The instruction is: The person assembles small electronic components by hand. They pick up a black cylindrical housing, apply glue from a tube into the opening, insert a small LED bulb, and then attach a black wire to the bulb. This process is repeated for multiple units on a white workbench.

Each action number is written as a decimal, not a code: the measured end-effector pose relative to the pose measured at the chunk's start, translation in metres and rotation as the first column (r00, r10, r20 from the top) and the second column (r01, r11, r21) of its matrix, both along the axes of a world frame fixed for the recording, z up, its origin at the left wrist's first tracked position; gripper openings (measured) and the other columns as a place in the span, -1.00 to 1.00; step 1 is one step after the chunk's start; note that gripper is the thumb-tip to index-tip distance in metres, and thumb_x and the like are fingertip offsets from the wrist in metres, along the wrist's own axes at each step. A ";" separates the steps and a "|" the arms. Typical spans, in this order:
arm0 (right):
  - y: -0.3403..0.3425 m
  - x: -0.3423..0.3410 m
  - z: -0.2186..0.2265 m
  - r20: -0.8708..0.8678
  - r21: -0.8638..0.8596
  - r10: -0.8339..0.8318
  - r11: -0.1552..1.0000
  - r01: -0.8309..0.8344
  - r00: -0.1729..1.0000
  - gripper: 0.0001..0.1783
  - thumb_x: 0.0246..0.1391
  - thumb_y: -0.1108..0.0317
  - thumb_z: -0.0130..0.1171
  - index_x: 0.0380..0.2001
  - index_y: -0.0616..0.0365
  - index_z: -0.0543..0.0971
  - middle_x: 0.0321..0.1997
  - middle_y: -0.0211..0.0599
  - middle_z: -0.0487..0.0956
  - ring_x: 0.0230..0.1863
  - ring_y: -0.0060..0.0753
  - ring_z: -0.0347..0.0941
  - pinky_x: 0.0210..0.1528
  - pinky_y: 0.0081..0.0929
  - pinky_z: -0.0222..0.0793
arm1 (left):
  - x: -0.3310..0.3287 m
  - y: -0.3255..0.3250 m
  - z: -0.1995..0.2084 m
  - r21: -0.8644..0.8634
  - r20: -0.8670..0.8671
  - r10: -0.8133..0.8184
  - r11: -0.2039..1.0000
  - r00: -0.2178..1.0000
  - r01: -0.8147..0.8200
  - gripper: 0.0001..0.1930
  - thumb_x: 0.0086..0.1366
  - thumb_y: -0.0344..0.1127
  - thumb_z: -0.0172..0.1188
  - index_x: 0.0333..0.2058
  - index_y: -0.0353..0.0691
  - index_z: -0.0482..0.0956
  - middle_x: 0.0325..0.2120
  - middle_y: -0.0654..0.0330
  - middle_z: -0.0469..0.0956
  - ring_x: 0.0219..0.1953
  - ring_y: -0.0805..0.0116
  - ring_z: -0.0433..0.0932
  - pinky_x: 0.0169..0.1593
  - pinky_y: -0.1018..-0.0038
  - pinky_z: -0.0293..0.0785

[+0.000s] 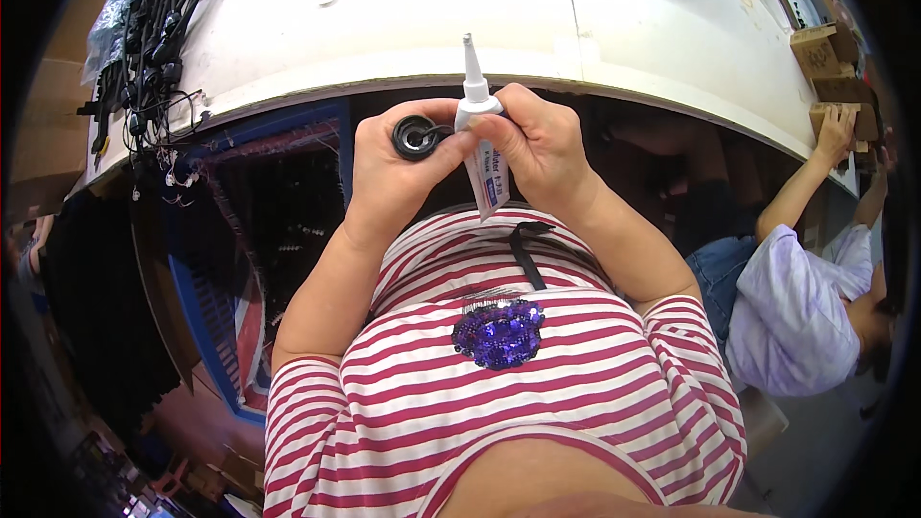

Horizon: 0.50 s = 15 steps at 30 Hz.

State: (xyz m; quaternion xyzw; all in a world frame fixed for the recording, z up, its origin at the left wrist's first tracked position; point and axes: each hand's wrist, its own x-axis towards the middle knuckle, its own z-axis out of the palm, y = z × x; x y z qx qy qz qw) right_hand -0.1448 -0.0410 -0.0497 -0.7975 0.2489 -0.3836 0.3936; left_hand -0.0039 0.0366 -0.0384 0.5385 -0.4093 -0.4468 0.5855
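Pinching one white tube (479,107) together: two hands (389,165) (552,142), one black round piece (413,122) apparently in the left.

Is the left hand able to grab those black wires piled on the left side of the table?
Probably yes, with a stretch: nothing seems to stand between the left hand and the black wires. But it's holding a round black piece, which it would likely need to put down first.

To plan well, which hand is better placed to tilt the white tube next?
Probably the right hand: it grips the tube, while the left hand also holds a round black part.
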 end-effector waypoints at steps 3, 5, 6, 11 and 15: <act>0.001 0.001 -0.003 0.003 -0.004 0.016 1.000 -0.016 1.000 -0.65 0.08 0.15 0.06 -0.65 0.16 0.39 -0.77 -0.25 0.36 -0.75 -0.33 0.33 -0.72 -0.52 0.20 | -0.001 0.002 -0.002 0.008 -0.004 0.010 1.000 1.000 -0.010 -0.80 0.01 -0.45 0.26 -0.35 -0.39 0.57 -0.52 0.24 0.57 -0.46 0.61 0.49 -0.37 0.67 0.42; 0.002 0.001 -0.005 0.008 -0.002 0.016 1.000 -0.016 1.000 -0.65 0.08 0.15 0.06 -0.65 0.16 0.39 -0.77 -0.25 0.35 -0.76 -0.34 0.32 -0.73 -0.52 0.20 | 0.000 0.003 -0.002 0.008 -0.008 0.009 1.000 1.000 -0.009 -0.81 0.00 -0.45 0.26 -0.36 -0.39 0.58 -0.52 0.24 0.57 -0.46 0.61 0.49 -0.37 0.68 0.42; 0.002 0.002 -0.005 0.011 -0.001 0.016 1.000 -0.016 1.000 -0.65 0.08 0.15 0.06 -0.65 0.16 0.39 -0.77 -0.25 0.35 -0.77 -0.34 0.32 -0.73 -0.52 0.19 | 0.000 0.003 -0.002 0.009 -0.009 0.008 1.000 1.000 -0.008 -0.81 -0.01 -0.46 0.27 -0.37 -0.39 0.58 -0.52 0.24 0.57 -0.47 0.61 0.49 -0.37 0.68 0.42; 0.003 0.003 -0.007 0.023 -0.011 0.032 0.999 -0.032 0.999 -0.65 0.08 0.16 0.07 -0.65 0.17 0.38 -0.78 -0.26 0.34 -0.77 -0.33 0.31 -0.73 -0.52 0.19 | 0.001 0.005 -0.004 0.002 -0.015 0.009 1.000 1.000 -0.009 -0.81 -0.02 -0.46 0.27 -0.38 -0.38 0.58 -0.54 0.23 0.57 -0.48 0.61 0.49 -0.38 0.69 0.41; 0.003 0.003 -0.007 0.023 0.023 0.048 0.999 -0.049 0.999 -0.66 0.09 0.17 0.06 -0.62 0.19 0.40 -0.76 -0.27 0.35 -0.75 -0.42 0.30 -0.70 -0.55 0.19 | 0.006 0.004 0.002 0.051 -0.001 -0.055 0.997 0.999 0.055 -0.76 -0.04 -0.44 0.30 -0.34 -0.37 0.56 -0.50 0.23 0.55 -0.42 0.62 0.46 -0.36 0.68 0.40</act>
